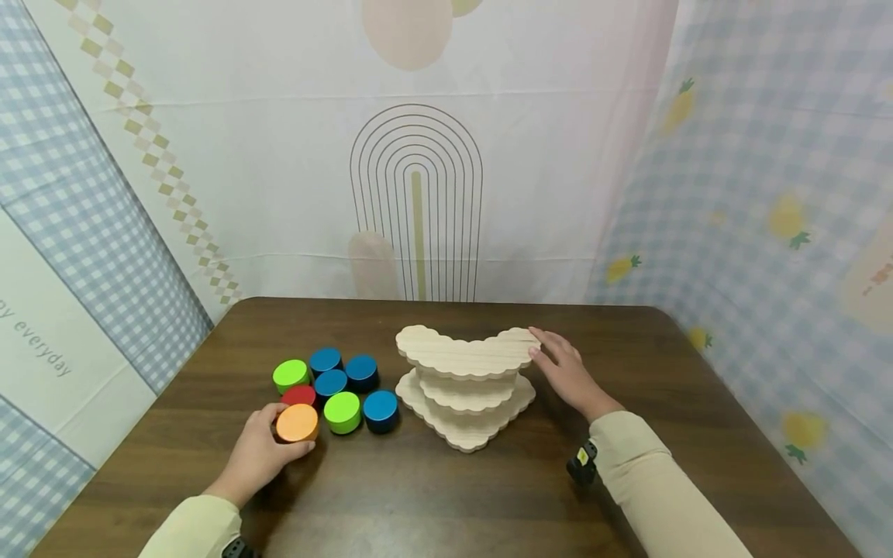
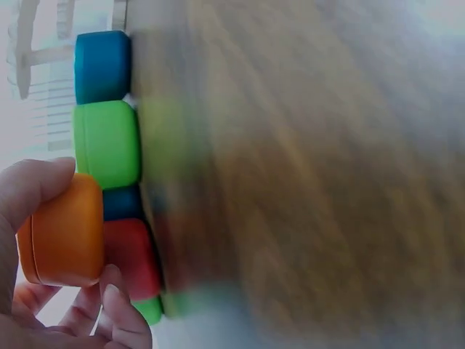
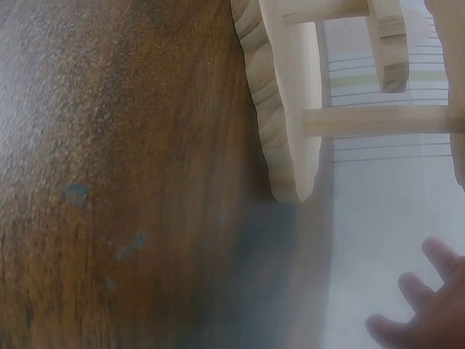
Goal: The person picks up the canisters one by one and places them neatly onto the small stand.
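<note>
My left hand (image 1: 260, 453) grips a small round orange tin (image 1: 298, 423) with a lid seam, thumb on one side and fingers on the other. In the left wrist view, the orange tin (image 2: 69, 233) is raised off the table, beside a red tin (image 2: 132, 256) and a green tin (image 2: 107, 144). My right hand (image 1: 568, 376) is at the right end of the top tier of a pale wooden tiered stand (image 1: 466, 356), with scalloped edges. Its fingers (image 3: 418, 291) look extended and spread in the right wrist view.
Several blue tins (image 1: 380, 411), two green tins (image 1: 291, 375) and the red one cluster left of the stand on the dark wooden table (image 1: 432, 496). Behind the table's far edge hangs a patterned cloth (image 1: 544, 194). Checked cloth (image 1: 732, 256) hangs at the right side.
</note>
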{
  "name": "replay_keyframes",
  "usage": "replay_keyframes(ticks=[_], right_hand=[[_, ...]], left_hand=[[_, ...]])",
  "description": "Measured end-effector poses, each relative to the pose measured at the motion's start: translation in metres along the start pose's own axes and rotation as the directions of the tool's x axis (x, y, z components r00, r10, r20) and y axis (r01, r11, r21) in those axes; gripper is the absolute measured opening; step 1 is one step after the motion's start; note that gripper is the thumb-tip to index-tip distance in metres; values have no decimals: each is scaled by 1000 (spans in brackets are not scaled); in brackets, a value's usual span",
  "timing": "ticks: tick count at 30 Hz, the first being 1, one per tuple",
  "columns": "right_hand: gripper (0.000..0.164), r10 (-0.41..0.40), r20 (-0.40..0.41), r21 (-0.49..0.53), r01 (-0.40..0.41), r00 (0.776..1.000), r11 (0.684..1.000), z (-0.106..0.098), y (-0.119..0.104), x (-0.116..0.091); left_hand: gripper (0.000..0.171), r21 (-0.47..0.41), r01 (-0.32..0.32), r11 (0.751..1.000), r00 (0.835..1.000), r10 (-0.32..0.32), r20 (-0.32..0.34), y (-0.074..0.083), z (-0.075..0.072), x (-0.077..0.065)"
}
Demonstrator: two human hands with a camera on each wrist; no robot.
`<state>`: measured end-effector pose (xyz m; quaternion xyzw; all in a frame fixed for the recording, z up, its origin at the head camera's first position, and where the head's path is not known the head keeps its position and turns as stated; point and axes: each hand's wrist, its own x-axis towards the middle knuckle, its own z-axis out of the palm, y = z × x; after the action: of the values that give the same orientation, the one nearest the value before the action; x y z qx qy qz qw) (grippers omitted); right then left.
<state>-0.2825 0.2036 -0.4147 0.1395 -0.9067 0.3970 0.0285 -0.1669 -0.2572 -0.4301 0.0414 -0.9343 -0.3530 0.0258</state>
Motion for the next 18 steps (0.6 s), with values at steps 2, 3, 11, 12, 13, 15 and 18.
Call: replay_keyframes(ticks=[2, 3, 11, 12, 13, 15, 18], right_hand=[[56, 1, 3, -2, -1, 1000, 1000, -1, 0, -1], [56, 2, 5, -2, -2, 1000, 1000, -2, -1, -2], [57, 16, 2, -4, -16, 1000, 1000, -4, -2, -4], [57, 16, 1, -5, -16, 1000, 1000, -3, -2, -4], [57, 15, 0, -5, -15, 1000, 1000, -3, -2, -4], [57, 6, -1, -10, -6, 1000, 1000, -3, -2, -3], [56, -1, 1, -17, 1, 1000, 1000, -2, -2, -2]], left_hand=[[73, -1, -12, 1000, 1000, 12, -13, 4, 0, 1], [72, -2, -19, 1000, 1000, 19, -20, 7, 0, 2], [67, -68, -62, 996, 996, 58, -63, 35, 0, 9], [68, -80, -66, 995, 996, 61, -63, 40, -1, 11], [68, -90, -68, 994, 996, 62, -63, 44, -1, 13], [68, -113, -77, 991, 996, 70, -61, 53, -1, 16], [67, -145, -91, 985, 995, 83, -62, 67, 1, 21]])
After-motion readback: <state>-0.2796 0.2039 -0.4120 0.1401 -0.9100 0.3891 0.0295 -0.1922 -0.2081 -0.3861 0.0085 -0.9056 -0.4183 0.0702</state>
